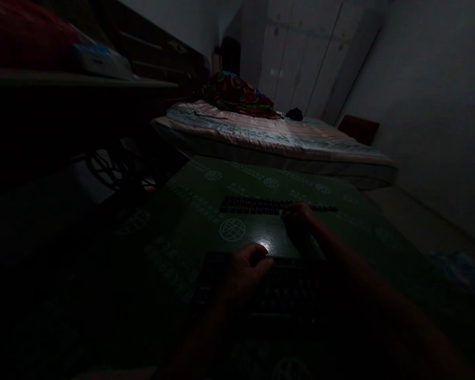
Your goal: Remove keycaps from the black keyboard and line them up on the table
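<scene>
A dark keyboard (pixel 288 290) lies near me on a green printed board, its near part lost in deep shadow. My left hand (pixel 247 266) rests over the keyboard's upper left part, with thumb and forefinger curved and a small gap between them. Beyond the keyboard, rows of small dark keycaps (pixel 253 204) stretch across the board. My right hand (pixel 300 212) is at these rows, its fingertips pinched together at a small pale-looking keycap (pixel 282 212). Dim light hides the finer detail of both hands.
The green board (pixel 190 211) carries white globe marks and lettering. Behind it stands a bed (pixel 293 140) with a folded red patterned blanket (pixel 241 95). At left is a dark table (pixel 83 79) with a spoked wheel (pixel 103 169) below. Pale wardrobe doors (pixel 296 58) stand at the back.
</scene>
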{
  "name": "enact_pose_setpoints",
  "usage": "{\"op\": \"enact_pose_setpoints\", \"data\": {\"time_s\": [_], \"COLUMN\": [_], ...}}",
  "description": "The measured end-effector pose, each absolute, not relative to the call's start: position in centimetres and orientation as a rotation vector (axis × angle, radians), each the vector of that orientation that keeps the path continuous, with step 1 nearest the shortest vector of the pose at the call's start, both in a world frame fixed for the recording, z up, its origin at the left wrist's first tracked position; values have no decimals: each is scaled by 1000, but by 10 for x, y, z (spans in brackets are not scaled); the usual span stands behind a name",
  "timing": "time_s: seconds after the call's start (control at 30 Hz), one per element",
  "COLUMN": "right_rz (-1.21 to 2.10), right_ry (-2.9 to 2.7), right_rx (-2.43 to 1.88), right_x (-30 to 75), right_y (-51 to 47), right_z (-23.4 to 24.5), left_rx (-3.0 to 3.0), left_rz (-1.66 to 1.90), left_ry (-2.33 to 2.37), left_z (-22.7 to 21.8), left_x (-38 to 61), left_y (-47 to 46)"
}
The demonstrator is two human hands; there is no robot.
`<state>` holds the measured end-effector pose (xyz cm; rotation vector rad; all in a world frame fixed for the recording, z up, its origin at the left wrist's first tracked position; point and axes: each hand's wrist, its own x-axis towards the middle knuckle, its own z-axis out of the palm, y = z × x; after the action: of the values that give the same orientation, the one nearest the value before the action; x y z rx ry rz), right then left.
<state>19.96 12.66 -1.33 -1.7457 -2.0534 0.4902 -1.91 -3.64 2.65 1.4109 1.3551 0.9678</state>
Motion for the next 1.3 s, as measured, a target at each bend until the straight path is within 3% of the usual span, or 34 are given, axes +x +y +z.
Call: {"op": "enact_pose_setpoints", "data": {"time_s": [0.9, 1.3], "right_rz": [483, 284], "right_ry": [-2034, -1811], "right_rx": [-1733, -1595], "right_x": [197, 203], "right_y": [135, 69], "right_z": [-19, 28], "left_rx": [1554, 1612], "left_rz": [877, 894], "left_ry": [1326, 1322], "left_z": [18, 24], "left_x": [-19, -18], "left_y": [-37, -37]}}
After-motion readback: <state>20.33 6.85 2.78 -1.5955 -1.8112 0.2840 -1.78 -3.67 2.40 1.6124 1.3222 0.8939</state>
